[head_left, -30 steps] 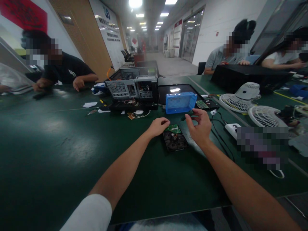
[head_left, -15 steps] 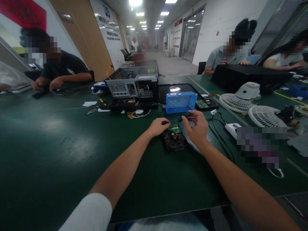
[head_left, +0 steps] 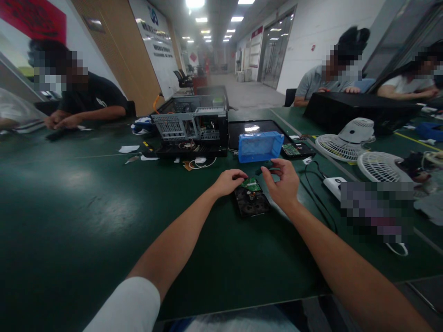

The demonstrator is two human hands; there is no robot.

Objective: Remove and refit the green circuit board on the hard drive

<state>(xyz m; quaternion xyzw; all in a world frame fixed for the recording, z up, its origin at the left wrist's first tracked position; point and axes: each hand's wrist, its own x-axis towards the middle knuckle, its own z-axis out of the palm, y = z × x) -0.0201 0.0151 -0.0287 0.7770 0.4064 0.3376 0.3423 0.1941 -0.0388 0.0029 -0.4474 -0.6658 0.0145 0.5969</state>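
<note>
A hard drive with a green circuit board on its upper part lies on the green table in front of me. My left hand is at its upper left corner, fingers curled together against the edge. To the right of the drive hovers my right hand, thumb and fingers apart. A small dark shape shows by its fingertips; I cannot make out what it is. Just beyond my hands a blue plastic bin stands on its side.
An opened computer case stands behind to the left, beside a dark flat panel. Another circuit board, a power strip with cable and white fans are at right. Other people sit around the table.
My left fingertips have shifted very slightly to the right along the drive's edge. My right hand and the drive look the same. A person at left has brought their hands together.
</note>
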